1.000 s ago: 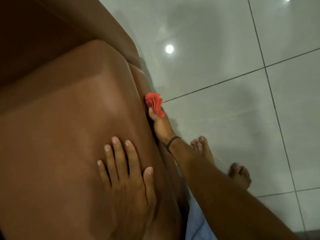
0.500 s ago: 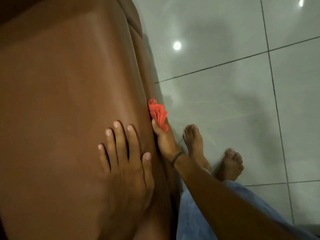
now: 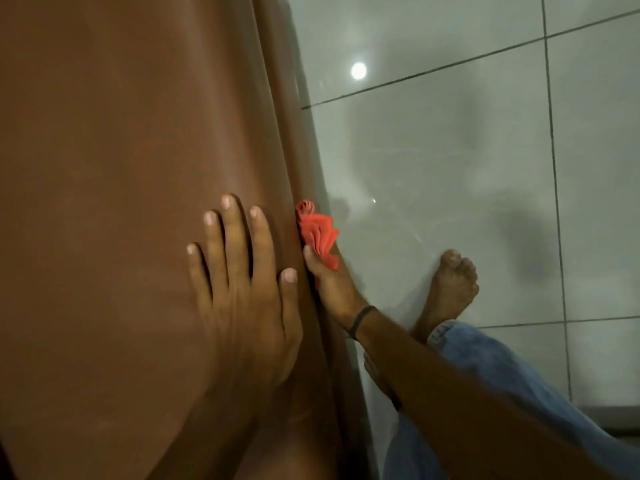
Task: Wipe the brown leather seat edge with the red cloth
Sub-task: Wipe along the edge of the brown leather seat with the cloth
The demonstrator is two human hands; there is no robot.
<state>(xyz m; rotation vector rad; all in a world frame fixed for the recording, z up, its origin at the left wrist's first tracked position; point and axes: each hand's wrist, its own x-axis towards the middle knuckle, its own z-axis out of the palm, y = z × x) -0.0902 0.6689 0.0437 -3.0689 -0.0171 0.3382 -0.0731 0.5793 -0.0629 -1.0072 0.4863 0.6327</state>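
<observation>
Red cloth [image 3: 318, 233] gripped by right hand [image 3: 332, 285], slid back along seat edge [image 3: 294, 161], left hand [image 3: 242, 289] still flat, fingers spread

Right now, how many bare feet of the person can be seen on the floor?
2. One foot stands flat on the grey tiled floor, right of the right hand. The other foot is mostly hidden behind the right forearm, close to the brown leather seat.
</observation>
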